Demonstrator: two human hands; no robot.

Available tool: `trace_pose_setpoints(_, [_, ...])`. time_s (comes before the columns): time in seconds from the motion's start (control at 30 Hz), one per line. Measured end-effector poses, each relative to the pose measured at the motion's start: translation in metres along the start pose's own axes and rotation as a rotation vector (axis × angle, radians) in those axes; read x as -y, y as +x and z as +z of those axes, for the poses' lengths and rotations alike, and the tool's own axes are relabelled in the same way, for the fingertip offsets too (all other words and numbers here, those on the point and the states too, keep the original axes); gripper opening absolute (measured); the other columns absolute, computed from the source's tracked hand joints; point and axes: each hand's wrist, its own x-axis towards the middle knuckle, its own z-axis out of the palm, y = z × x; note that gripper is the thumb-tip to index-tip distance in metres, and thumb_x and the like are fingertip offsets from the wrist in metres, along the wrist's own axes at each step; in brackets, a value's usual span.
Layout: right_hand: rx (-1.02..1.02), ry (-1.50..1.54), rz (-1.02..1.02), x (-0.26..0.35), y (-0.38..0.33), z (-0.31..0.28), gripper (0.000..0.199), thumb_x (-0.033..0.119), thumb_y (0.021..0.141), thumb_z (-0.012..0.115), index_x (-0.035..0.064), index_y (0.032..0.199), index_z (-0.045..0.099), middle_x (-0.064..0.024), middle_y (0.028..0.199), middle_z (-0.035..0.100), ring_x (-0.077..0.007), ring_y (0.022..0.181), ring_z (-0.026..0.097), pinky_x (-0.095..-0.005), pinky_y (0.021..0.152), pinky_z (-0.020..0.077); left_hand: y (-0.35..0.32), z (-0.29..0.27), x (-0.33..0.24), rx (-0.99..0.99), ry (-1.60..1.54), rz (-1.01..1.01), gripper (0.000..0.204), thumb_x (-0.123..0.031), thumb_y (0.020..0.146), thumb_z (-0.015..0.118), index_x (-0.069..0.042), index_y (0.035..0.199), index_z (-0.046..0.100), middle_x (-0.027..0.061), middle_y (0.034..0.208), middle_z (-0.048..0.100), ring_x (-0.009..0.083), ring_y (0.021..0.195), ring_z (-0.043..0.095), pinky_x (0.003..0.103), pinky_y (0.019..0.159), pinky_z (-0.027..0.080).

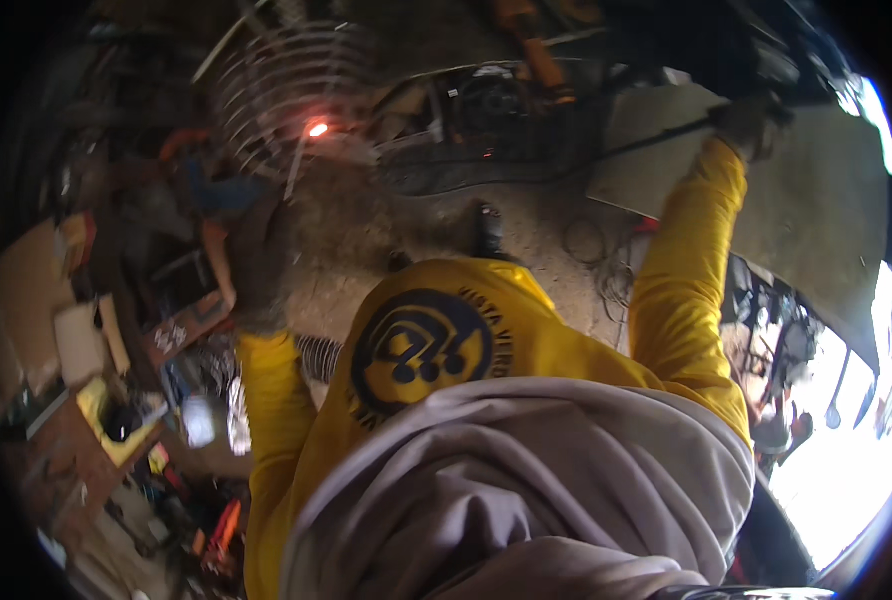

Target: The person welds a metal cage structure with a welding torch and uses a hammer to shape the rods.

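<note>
My right hand [751, 128], in a dark glove, reaches far right over a large pale panel [816, 190]. It closes round a long thin dark rod or cable [656, 140], which runs left and down toward the floor. My left arm stretches forward on the left, and a dull dark glove seems to cover my left hand [261, 250]. Shadow hides its fingers. Just beyond that glove a thin light rod [296, 165] slants up toward a glowing orange-red spot [318, 130]. The glow lies by the lower edge of a round wire cage [256, 80].
Boards and cardboard [31, 290] fill the left side, with a yellow piece [116, 420] and orange-handled tools [224, 530] nearer. Loose cable coils [606, 250] lie on the concrete floor [551, 230]. An orange tool or clamp [541, 65] stands at the back. Bright light enters at right.
</note>
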Motion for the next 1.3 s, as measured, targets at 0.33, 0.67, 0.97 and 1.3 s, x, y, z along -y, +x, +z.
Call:
trace_pose_setpoints(0.33, [-0.046,-0.534,-0.090,-0.024,-0.016,-0.003,0.065,0.048,0.091,0.062,-0.0058,0.126,0.052,-0.0210,0.100,0.067,-0.0349,0.086,0.069,-0.0454,0.079,0.0552,0.002,-0.007,-0.003,0.095,0.067,-0.062,0.022,-0.014,0.096,0.068,0.002,0.111,0.069,0.0091,0.081,0.067,0.0152,0.071,0.062,0.031,0.067,0.049])
trace_pose_setpoints(0.67, [1.290,0.928,0.510,0.126,-0.331,-0.030,0.044,0.032,0.107,0.052,-0.0010,0.137,0.055,-0.0128,0.121,0.069,-0.0281,0.113,0.066,-0.0390,0.106,0.0489,0.004,-0.006,-0.001,0.071,0.158,0.034,0.020,-0.016,0.093,0.074,0.000,0.103,0.070,0.0143,0.090,0.072,0.0258,0.078,0.071,0.036,0.070,0.054])
trace_pose_setpoints(0.97, [1.591,1.557,1.074,0.166,-0.414,0.024,0.045,0.039,0.108,0.048,0.0041,0.136,0.053,-0.0129,0.128,0.065,-0.0291,0.120,0.062,-0.0431,0.107,0.0491,0.001,-0.008,-0.006,0.105,0.073,-0.144,0.025,-0.013,0.091,0.077,0.002,0.109,0.070,0.0132,0.099,0.075,0.0216,0.088,0.072,0.032,0.080,0.056])
trace_pose_setpoints(1.3, [1.370,1.865,1.461,0.182,-0.411,0.017,0.043,0.043,0.110,0.043,0.0072,0.129,0.059,-0.0069,0.122,0.064,-0.0235,0.106,0.062,-0.0438,0.098,0.0489,0.000,-0.009,-0.008,0.120,0.080,-0.152,0.022,-0.010,0.092,0.075,0.001,0.110,0.069,0.0108,0.101,0.074,0.0189,0.089,0.071,0.031,0.080,0.056])
